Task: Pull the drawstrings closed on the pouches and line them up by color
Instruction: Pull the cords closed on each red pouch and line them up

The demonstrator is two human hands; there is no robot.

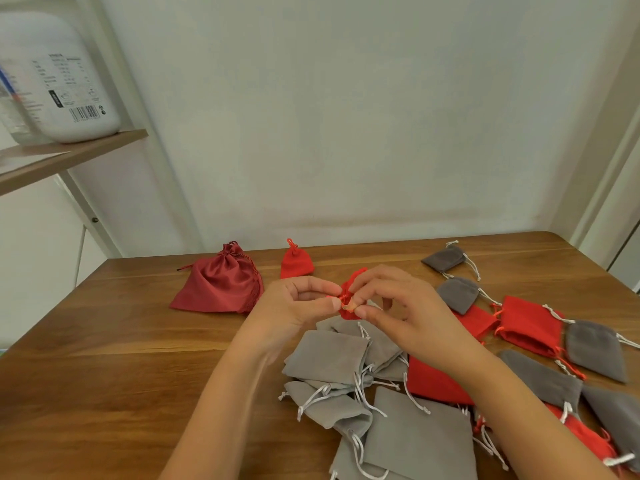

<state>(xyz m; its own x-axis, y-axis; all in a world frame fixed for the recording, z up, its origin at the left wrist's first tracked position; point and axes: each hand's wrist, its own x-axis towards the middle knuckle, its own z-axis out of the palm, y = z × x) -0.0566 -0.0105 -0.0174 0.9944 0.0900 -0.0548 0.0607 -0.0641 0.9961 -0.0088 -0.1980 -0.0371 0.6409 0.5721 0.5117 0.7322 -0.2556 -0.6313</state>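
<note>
Both hands are raised above the counter [104, 358], gripping one small red pouch [350, 296] between them. The left hand [298, 306] pinches its cord with thumb and forefinger; the right hand [405, 306] pinches the gathered mouth, fingers curled.

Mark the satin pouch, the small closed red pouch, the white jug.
satin pouch [216, 289], head view, mid body.
small closed red pouch [296, 264], head view, mid body.
white jug [69, 84], head view, labelled side.
</note>
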